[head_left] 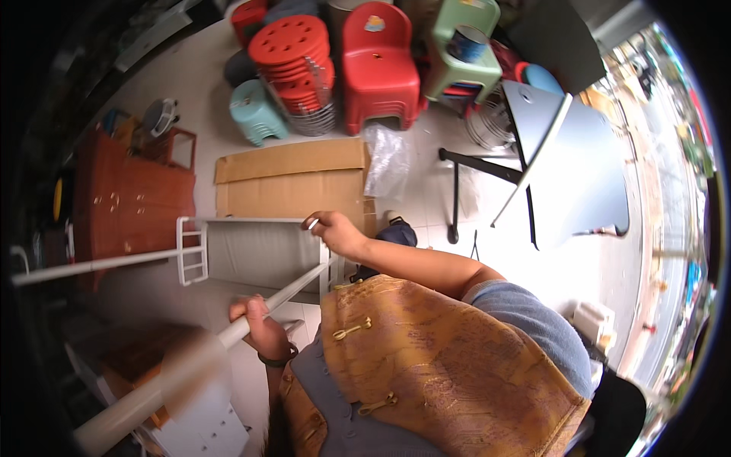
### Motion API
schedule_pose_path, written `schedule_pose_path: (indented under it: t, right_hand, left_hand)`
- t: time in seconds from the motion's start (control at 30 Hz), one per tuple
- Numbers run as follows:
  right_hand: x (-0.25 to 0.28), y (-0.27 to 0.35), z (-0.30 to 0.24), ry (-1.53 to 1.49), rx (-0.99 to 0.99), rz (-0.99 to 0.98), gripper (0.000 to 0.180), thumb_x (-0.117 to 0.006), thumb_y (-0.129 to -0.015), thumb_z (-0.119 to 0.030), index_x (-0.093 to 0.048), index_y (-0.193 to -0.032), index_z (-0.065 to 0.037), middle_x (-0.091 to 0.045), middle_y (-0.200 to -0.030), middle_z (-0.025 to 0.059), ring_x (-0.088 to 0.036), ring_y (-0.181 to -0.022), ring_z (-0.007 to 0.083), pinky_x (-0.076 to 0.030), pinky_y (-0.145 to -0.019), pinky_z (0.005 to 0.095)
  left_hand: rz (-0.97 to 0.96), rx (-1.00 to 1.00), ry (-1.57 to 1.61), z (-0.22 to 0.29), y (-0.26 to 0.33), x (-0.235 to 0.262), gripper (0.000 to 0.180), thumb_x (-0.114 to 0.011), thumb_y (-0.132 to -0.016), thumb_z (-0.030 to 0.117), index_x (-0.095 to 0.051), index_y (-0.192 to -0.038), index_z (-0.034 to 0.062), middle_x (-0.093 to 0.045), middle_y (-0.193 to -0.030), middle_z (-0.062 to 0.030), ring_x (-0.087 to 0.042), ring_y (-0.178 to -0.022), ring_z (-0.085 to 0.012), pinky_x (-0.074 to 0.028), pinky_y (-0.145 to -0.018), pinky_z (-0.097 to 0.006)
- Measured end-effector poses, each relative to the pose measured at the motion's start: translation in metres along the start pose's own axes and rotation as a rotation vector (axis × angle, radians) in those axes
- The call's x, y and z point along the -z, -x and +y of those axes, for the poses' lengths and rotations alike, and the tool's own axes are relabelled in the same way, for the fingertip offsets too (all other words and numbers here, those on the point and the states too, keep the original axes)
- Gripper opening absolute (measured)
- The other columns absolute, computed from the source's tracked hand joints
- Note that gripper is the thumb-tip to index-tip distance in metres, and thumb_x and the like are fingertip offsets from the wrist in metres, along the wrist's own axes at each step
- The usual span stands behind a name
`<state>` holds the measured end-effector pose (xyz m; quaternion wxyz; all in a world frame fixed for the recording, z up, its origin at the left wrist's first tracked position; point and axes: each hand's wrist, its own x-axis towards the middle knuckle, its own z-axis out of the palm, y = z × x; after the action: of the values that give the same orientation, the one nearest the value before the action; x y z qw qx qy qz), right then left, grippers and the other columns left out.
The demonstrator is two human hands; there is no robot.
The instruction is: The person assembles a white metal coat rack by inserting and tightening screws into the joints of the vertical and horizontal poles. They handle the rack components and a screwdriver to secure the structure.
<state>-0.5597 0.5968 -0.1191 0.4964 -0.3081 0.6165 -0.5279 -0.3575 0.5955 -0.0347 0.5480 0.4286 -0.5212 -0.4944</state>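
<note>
My left hand (261,329), with a dark band on its wrist, is wrapped round a long white tube (285,293). The tube slants from the lower left up to the corner of a white metal frame (193,251), and its near end is smeared by motion. Over that corner is my right hand (339,233), its fingers bent together. A small white bit (313,225) shows at its fingertips; whether this is a held part or a ring I cannot tell. Pale grey sheeting (259,247) lies within the frame.
Flattened cardboard (289,183) and clear plastic wrap (387,161) lie beyond the frame. Red stools (289,46), a red chair (379,72) and a green chair (464,57) stand at the back. A brown cabinet (129,202) is left, a grey tabletop (567,160) right.
</note>
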Motion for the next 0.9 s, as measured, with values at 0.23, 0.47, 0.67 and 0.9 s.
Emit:
schedule_pose_path:
  t: [0.23,0.47,0.67,0.9]
  right_hand:
    - [0.209,0.023,0.041,0.362,-0.063,0.821,0.02,-0.065,-0.082,-0.018,-0.064,-0.092,-0.001,-0.066,-0.08,0.016,-0.063,-0.073,0.0251,-0.048,-0.067,0.0333]
    - [0.355,0.133,0.058,0.841,-0.574,1.306,0.059,-0.066,-0.077,-0.05,-0.055,-0.111,-0.003,-0.065,-0.091,0.0133,-0.061,-0.087,0.0298,-0.045,-0.074,0.0411]
    - [0.362,0.127,0.096,0.622,-0.85,1.205,0.081,-0.069,-0.068,-0.06,-0.058,-0.108,0.01,-0.065,-0.094,0.0218,-0.062,-0.093,0.0325,-0.046,-0.086,0.0372]
    - [0.334,0.12,0.107,0.337,-0.52,1.305,0.03,-0.064,-0.076,-0.026,-0.058,-0.078,0.003,-0.061,-0.065,0.0107,-0.056,-0.057,0.0161,-0.046,-0.058,0.0296]
  left_hand:
    - [-0.066,0.072,0.074,-0.01,-0.061,-0.083,0.02,-0.055,-0.088,0.012,-0.04,-0.076,0.0051,-0.042,-0.067,-0.0044,-0.039,-0.065,-0.0128,-0.035,-0.068,-0.027]
    - [-0.126,0.086,-0.168,-0.046,-0.062,-0.149,0.026,-0.054,-0.09,0.012,-0.039,-0.071,0.0055,-0.045,-0.063,-0.0041,-0.041,-0.062,-0.0118,-0.036,-0.063,-0.027]
    - [-0.139,0.102,-0.245,-0.053,-0.059,-0.166,0.025,-0.055,-0.089,0.012,-0.039,-0.072,0.0054,-0.048,-0.064,-0.0055,-0.044,-0.064,-0.0125,-0.039,-0.066,-0.028]
    - [-0.262,0.119,-0.25,-0.052,-0.061,-0.161,0.021,-0.058,-0.087,0.009,-0.042,-0.074,0.0046,-0.051,-0.07,-0.0057,-0.048,-0.068,-0.0129,-0.04,-0.07,-0.027]
